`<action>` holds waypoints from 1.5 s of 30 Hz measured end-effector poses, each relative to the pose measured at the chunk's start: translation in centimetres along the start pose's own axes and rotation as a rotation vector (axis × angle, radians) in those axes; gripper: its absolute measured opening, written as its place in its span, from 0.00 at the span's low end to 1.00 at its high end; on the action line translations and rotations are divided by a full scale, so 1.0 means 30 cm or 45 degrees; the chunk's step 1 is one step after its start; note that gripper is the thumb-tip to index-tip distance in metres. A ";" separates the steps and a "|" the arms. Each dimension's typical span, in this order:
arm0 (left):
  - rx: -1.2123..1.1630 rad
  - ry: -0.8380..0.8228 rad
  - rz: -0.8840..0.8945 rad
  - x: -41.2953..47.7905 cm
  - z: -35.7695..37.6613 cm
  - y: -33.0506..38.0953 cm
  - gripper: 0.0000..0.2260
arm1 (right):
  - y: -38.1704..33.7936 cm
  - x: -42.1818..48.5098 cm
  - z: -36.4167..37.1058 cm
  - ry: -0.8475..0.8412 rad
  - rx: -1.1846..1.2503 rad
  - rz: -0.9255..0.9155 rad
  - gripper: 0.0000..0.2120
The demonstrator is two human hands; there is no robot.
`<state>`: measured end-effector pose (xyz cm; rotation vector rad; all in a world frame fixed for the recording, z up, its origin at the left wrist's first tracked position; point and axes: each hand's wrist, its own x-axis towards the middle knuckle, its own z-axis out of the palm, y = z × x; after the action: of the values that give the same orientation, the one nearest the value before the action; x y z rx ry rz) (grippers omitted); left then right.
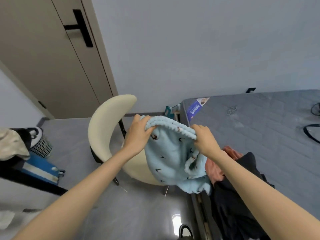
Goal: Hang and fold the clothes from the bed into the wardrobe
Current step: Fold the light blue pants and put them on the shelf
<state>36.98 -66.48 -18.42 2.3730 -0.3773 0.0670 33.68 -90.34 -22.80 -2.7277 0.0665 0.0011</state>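
A light blue fleece garment with small dark bird prints hangs in the air between the chair and the bed. My left hand grips its ribbed top edge on the left. My right hand grips the same edge on the right. Its lower part drapes down onto the bed's near corner. A pink garment and a black garment lie in a heap on the grey mattress, partly under the blue one.
A cream curved-back chair stands right behind the blue garment, close to the bed. A beige door is at the left. A blue box and a mesh basket sit on the floor at the left. Black cables lie on the mattress's far right.
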 end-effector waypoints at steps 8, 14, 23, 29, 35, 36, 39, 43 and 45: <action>-0.015 0.130 -0.091 0.097 0.279 -0.013 0.03 | 0.288 -0.028 0.103 -0.103 0.250 0.556 0.09; 0.289 -0.341 0.029 0.205 0.568 -0.043 0.15 | 0.514 0.048 0.123 -0.316 0.657 0.390 0.03; -0.117 -0.920 0.032 0.217 0.997 0.038 0.36 | 0.741 0.093 0.141 -0.577 1.034 0.201 0.09; -0.257 -0.955 -0.167 0.218 1.104 0.049 0.35 | 0.825 0.105 0.197 -0.439 0.922 0.444 0.12; -0.100 -0.888 -0.286 0.192 1.179 0.046 0.31 | 0.843 0.134 0.222 -0.520 1.113 0.428 0.11; -0.023 -0.893 -0.304 0.187 1.184 0.036 0.28 | 0.850 0.141 0.223 -0.559 1.259 0.466 0.11; 0.127 -0.770 -0.456 0.175 1.160 -0.051 0.17 | 0.894 0.172 0.259 -0.530 1.349 0.610 0.13; 0.188 -0.637 -0.545 0.171 1.077 -0.161 0.10 | 0.932 0.183 0.394 -0.675 0.482 0.502 0.30; 0.175 -0.555 -0.535 0.179 1.039 -0.179 0.09 | 0.915 0.176 0.473 -0.896 0.311 0.525 0.45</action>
<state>41.87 -85.04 -44.14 2.5449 -0.0668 -0.6444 37.81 -110.00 -46.86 -2.2760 0.3894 0.9833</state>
